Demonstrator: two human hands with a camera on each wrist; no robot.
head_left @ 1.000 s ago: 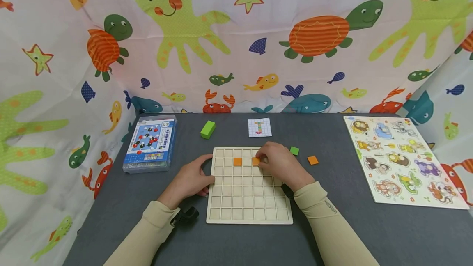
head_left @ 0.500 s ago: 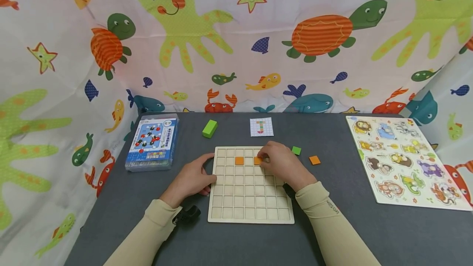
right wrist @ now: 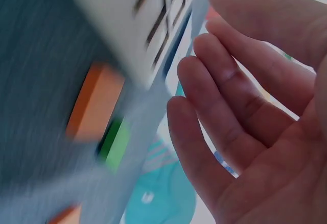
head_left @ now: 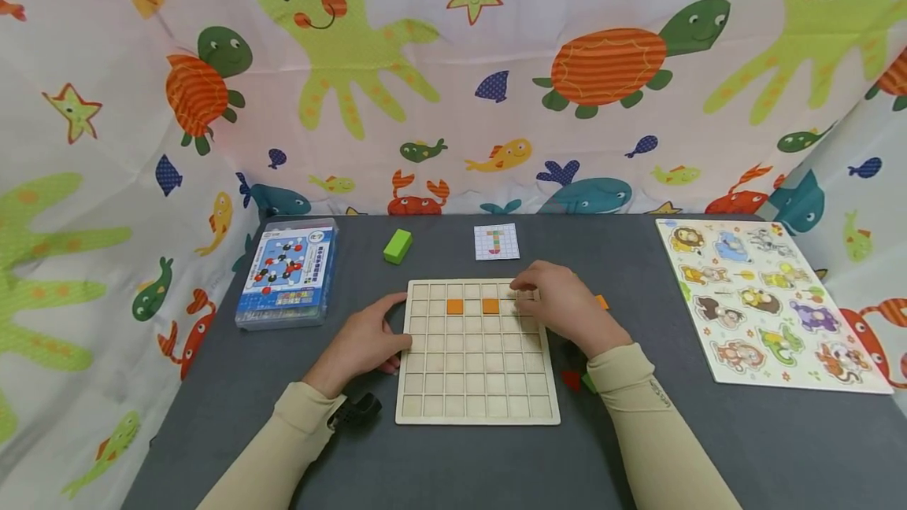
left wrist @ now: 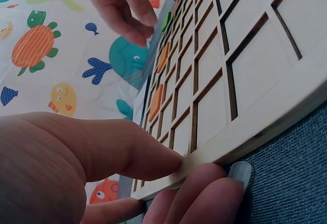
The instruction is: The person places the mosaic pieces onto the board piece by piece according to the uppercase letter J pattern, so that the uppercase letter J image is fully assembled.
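**Right hand comes away empty, two orange squares on the grid**

And there's the release! The left orange tile and the right orange tile sit in the second row of the gridded board, one bare cell between them. The right hand hangs over the far right corner, thumb and fingers apart, nothing between them. The left hand pinches the board's left edge, thumb on top of the rim, fingers tucked at the side.

Doing this well, I'd judge, means keeping that left grip firm but quiet so the grid doesn't slide, and carrying the right hand high enough that no knuckle clips a seated square. A light fingertip tap would settle any raised corner (I can't tell whether both lie fully flat). The patterned card lies beyond the board, handy for checking cells.

Now the change: half a second ago the right fingers were on that right-hand square; now they're off to the right and it shows whole. The loose orange tile is now mostly covered by the hand, while a red piece has come into sight by the sleeve.
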